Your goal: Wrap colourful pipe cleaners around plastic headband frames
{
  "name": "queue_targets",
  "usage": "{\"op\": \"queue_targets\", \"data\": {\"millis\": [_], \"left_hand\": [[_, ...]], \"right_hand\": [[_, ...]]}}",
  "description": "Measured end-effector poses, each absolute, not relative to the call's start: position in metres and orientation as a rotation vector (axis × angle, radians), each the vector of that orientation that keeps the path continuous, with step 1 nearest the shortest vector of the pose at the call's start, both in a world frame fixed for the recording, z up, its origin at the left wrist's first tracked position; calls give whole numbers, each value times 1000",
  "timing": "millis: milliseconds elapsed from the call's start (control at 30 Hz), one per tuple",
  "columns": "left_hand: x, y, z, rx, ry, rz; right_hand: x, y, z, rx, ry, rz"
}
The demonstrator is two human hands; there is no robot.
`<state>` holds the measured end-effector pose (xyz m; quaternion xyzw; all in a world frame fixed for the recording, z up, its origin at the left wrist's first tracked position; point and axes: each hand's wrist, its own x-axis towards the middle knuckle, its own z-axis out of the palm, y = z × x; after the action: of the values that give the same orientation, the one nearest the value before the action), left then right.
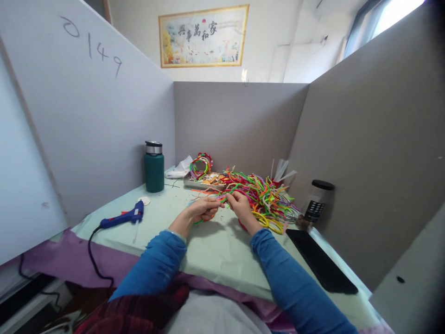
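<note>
Over the middle of the table, my left hand [202,211] and my right hand [240,208] meet almost fingertip to fingertip. Both are closed in a pinch on pipe cleaners [223,200], whose green and orange-red parts show between the fingers. A green end [198,222] sticks out below my left hand. How the strands are joined is too small to tell. Just behind my right hand spreads a tangled heap of many-coloured pipe cleaners [266,190]. Yellow rings [274,226] lie beside my right wrist.
A metal tray [205,185] holds small pieces and colourful wrapped rings [200,167]. At left stand a green bottle [154,171] and a blue glue gun [125,218] with its cord. A dark-lidded jar [314,204] and a black flat slab [321,262] are at right. Grey partitions [239,125] enclose the table.
</note>
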<state>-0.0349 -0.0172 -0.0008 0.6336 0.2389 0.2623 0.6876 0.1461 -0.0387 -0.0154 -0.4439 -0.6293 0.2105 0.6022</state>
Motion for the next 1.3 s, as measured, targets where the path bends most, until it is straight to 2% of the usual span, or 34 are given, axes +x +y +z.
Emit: {"op": "queue_targets", "data": {"millis": [200, 400, 500, 567, 733, 900, 1033, 1300], "left_hand": [[-24, -19, 0, 1727, 920, 880], [-16, -27, -1, 2243, 904, 751], [-16, -23, -3, 2293, 1049, 986], [-17, -19, -5, 2276, 1176, 1123], [-20, -19, -4, 2113, 1015, 813], [-26, -23, -1, 1758, 810, 714], [-28, -20, -5, 1634, 696, 636], [-29, -19, -1, 1431, 683, 572]], "right_hand": [[136, -42, -14, -1111, -1496, 455], [138, -38, -12, -1285, -1335, 146], [141, -37, -15, -1359, -1346, 40], [139, -36, -15, -1362, -1366, 108], [138, -37, -8, -1173, -1204, 646], [145, -44, -7, -1029, -1354, 869], [141, -44, -11, -1003, -1528, 824], [143, -34, -18, -1104, -1456, 543]]}}
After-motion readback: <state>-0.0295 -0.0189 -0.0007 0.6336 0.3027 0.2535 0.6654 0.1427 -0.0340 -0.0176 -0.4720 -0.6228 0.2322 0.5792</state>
